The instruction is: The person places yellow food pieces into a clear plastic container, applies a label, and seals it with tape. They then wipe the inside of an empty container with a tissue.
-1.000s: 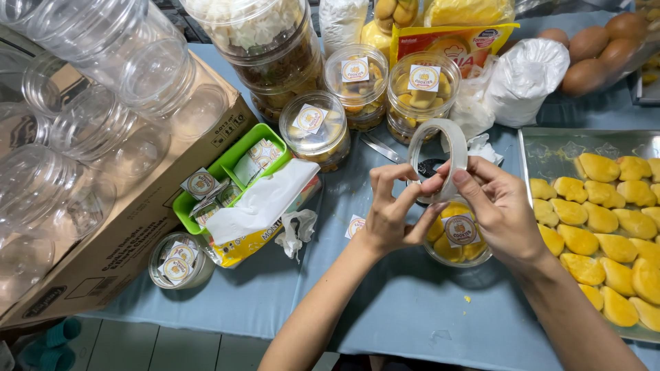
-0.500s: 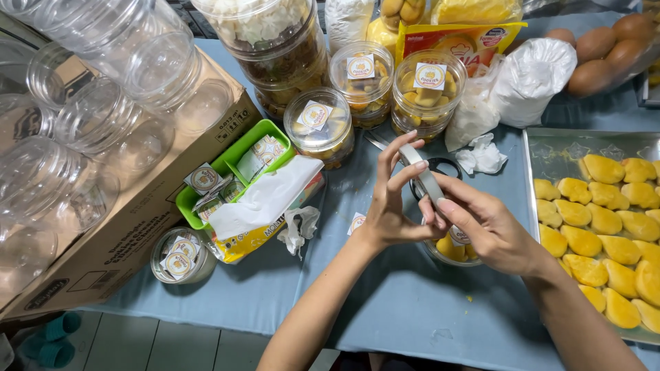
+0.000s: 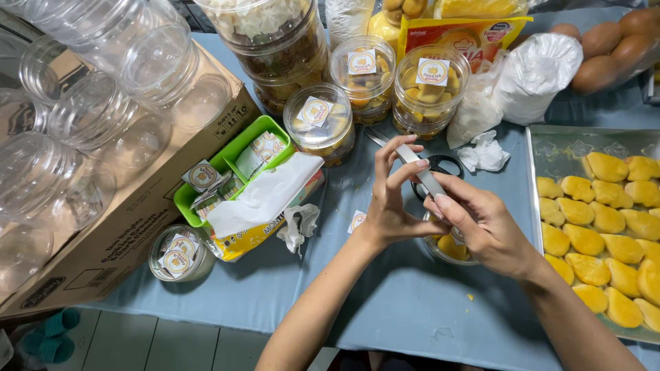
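**Two hands on a roll of clear tape, above a cookie jar**

Head view: both hands meet over the blue tablecloth (image 3: pixel 405 309), just left of the metal baking tray (image 3: pixel 550 148) that carries rows of yellow cookies (image 3: pixel 605 220). The left hand (image 3: pixel 388 206) is curled, thumb and fingers pinching the upper end of a tape roll (image 3: pixel 421 172) seen nearly edge-on. The right hand (image 3: pixel 485 230) is also closed on it — fingertips gripping the lower end, palm turned down. The roll sits between the two hands, tilted, right above a small round jar of yellow cookies (image 3: pixel 450 249) that is mostly hidden under the right hand.

Just behind the roll lie black-handled scissors (image 3: pixel 440 166). Further back from the tray's left edge stand three lidded, labelled jars of cookies (image 3: pixel 433 86), and a crumpled tissue (image 3: pixel 485 152) lies beside the tray's corner. Well to the left of the tray — a green basket (image 3: pixel 227 161) of round stickers, a cardboard box (image 3: pixel 124 233) piled with empty clear jars (image 3: pixel 89 110), and one small labelled jar (image 3: pixel 177 255) by the table edge.
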